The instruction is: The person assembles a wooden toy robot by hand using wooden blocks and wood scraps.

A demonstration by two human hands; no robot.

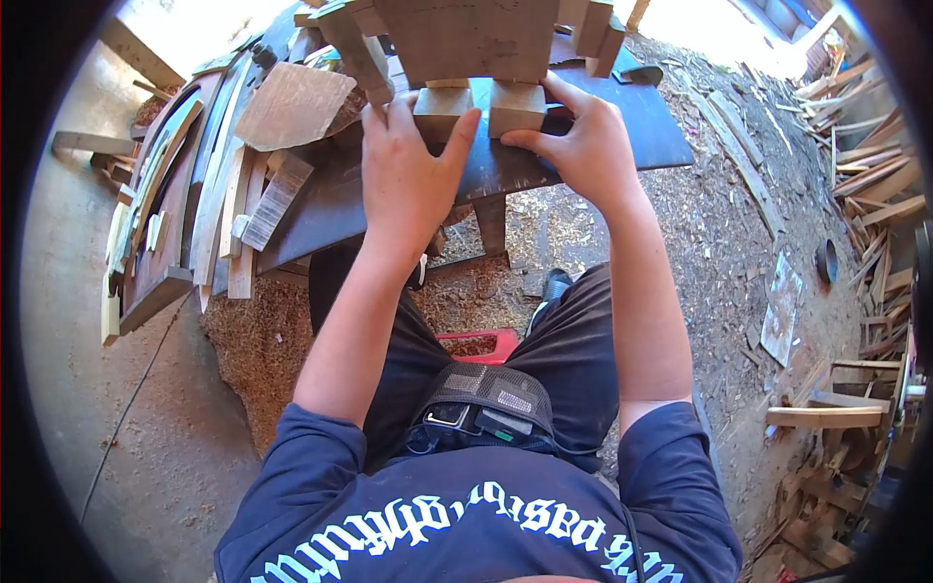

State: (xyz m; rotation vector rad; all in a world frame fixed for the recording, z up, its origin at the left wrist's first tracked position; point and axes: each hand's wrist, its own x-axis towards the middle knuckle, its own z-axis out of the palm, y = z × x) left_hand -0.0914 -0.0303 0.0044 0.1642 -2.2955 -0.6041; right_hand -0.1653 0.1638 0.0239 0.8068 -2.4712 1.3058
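Two small wooden blocks stand side by side on the dark tabletop, below a large wooden panel (466, 39). My left hand (413, 155) is at the left block (443, 115), thumb on its near right edge and fingers at its left side. My right hand (578, 131) grips the right block (517, 109) between thumb and fingers, near the panel's lower right corner. A narrow gap separates the blocks. The undersides of both blocks and some left fingertips are hidden.
The dark table (641, 121) also holds a flat wooden piece (294, 105) and several wooden strips (233, 204) at the left. Scrap wood (880, 185) is piled at the far right. A red object (496, 347) lies between my legs, on sawdust-covered ground.
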